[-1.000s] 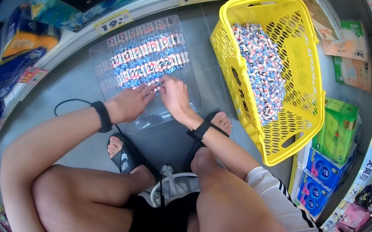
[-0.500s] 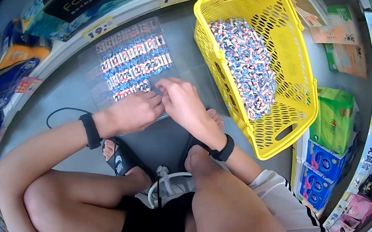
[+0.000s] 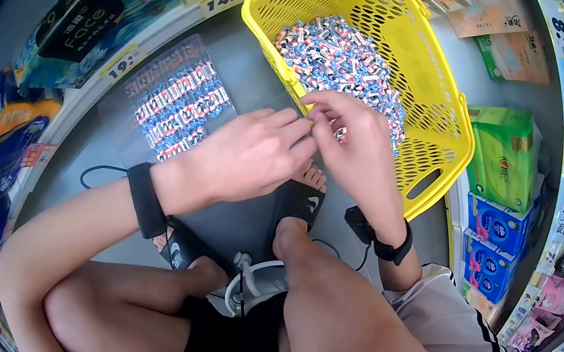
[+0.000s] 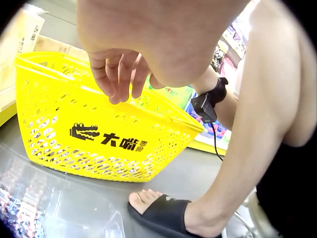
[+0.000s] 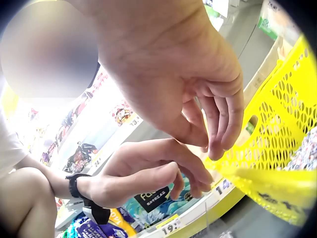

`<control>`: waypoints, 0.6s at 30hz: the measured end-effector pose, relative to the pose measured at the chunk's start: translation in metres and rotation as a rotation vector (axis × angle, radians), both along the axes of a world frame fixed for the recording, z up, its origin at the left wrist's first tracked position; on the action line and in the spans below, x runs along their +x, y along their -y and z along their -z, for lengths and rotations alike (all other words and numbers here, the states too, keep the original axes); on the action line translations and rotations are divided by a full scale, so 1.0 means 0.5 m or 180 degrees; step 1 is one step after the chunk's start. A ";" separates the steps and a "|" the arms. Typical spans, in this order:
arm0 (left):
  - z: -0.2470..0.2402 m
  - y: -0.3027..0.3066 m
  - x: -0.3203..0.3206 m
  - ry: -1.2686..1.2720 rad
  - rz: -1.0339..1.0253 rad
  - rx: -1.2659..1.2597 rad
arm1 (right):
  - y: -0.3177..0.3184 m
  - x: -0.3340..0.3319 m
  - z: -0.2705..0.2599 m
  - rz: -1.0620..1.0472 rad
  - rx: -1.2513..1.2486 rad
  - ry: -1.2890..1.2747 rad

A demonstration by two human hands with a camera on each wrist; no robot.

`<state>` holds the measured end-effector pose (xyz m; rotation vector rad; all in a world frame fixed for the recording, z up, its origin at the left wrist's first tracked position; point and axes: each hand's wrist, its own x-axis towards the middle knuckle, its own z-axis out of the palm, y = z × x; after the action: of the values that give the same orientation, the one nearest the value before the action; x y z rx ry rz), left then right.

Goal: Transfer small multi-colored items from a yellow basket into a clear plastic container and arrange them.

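My left hand point(image 3: 241, 156) reaches across to the near left rim of a yellow shopping basket point(image 3: 468, 152), its fingers loosely bent with nothing seen in them. The right hand point(image 3: 359, 144) hangs over that same rim, its fingertips close to those of the left; its fingers are relaxed, and nothing shows between them. A heap of small wrapped candies point(image 3: 340, 54) in red, white and blue lies in the basket. Left of it, a clear plastic tray point(image 4: 79, 210) stands on the floor. Rows of the same candies point(image 3: 177, 104) lie in it, partly covered by the left hand in the head view.
Shelves with tissue packs point(image 3: 82, 27) and price tags run along the back. Green packs point(image 3: 503, 158) and blue packs point(image 3: 496, 221) stand at the right. The person's knees and black slides point(image 4: 163, 213) are close below the hands. A dark cable point(image 3: 98, 169) loops on the floor.
Both hands have moved right from the candy rows in the tray to the rim of the basket. The head view has turned, so basket and tray appear further left and higher.
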<state>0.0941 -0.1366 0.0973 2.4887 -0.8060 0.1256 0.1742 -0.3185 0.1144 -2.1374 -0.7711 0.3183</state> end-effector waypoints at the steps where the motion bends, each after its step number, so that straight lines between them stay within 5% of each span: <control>1: 0.000 0.007 0.011 0.0001 0.0018 -0.0007 | 0.014 0.009 -0.007 0.0109 -0.0021 -0.0022; 18: 0.025 0.192 0.164 -0.0142 -0.0288 0.0172 | 0.167 0.136 0.050 0.0617 -0.1255 0.0450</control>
<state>0.1760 -0.2327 0.0847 2.5702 -0.6875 0.0806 0.2420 -0.4021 0.0896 -2.6079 -0.6088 0.2317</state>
